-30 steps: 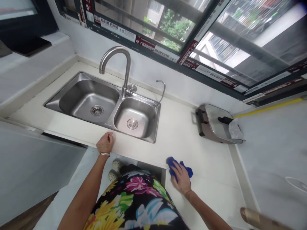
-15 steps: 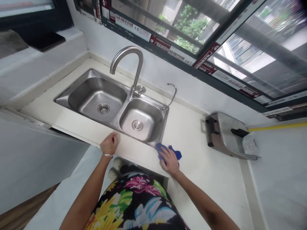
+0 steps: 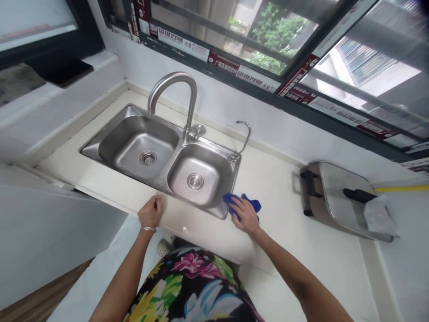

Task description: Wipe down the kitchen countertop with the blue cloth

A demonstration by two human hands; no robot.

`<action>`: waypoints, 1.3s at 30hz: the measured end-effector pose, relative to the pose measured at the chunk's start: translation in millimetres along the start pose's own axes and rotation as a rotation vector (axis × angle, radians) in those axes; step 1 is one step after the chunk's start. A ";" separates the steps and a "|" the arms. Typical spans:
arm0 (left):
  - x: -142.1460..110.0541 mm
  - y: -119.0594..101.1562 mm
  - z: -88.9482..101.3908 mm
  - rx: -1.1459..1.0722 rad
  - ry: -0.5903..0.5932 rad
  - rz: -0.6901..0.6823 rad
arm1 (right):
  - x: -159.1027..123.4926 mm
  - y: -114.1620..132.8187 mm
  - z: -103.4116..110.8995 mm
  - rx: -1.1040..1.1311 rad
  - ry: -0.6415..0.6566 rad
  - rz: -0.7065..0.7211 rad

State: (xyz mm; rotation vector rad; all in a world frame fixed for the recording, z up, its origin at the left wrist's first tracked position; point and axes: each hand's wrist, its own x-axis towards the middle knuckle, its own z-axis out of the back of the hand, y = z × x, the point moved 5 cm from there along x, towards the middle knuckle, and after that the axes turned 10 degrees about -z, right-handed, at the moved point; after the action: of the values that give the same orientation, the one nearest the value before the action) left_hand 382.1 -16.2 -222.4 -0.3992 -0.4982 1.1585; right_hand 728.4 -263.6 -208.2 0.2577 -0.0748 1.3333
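My right hand (image 3: 245, 214) presses a blue cloth (image 3: 252, 204) onto the pale countertop (image 3: 275, 188), just right of the sink's front right corner. Its fingers lie over the cloth, which bunches out past them. My left hand (image 3: 150, 211), with a bracelet at the wrist, rests curled on the counter's front edge; nothing shows in its fingers. Between and beyond the hands is a steel double sink (image 3: 162, 176), both bowls without dishes. A tall curved faucet (image 3: 191, 100) rises behind the divider, and a thin small tap (image 3: 247, 136) stands at the back right corner.
At the right, against the wall, sits a brown electric pan with a glass lid (image 3: 345, 192) and a clear plastic bag (image 3: 378, 214) on it. A dark flat object (image 3: 69, 74) lies on the left ledge. Windows (image 3: 264, 36) run along the back.
My right hand and the blue cloth have moved slightly forward and right along the sink's right edge. My left hand stays curled at the counter edge. The view has shifted a little.
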 end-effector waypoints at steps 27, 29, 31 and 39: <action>9.3 -10.4 16.7 0.178 0.091 0.219 | 206.5 -200.3 -13.7 -0.038 -0.093 -0.398; 9.9 -9.4 17.0 0.196 0.087 0.226 | 208.1 -217.1 -12.3 -0.032 -0.093 -0.412; 11.2 -9.5 17.9 0.215 0.072 0.225 | 203.4 -236.2 -9.7 -0.033 -0.090 -0.441; 17.5 -12.1 17.9 0.269 0.081 0.215 | 145.8 -311.9 13.2 -0.078 -0.129 -0.650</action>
State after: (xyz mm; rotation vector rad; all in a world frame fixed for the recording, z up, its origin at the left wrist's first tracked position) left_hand 386.8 -3.4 -198.2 -0.2691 -0.2274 1.3909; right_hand 1065.8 -194.0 -210.6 0.2718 -0.1378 0.6659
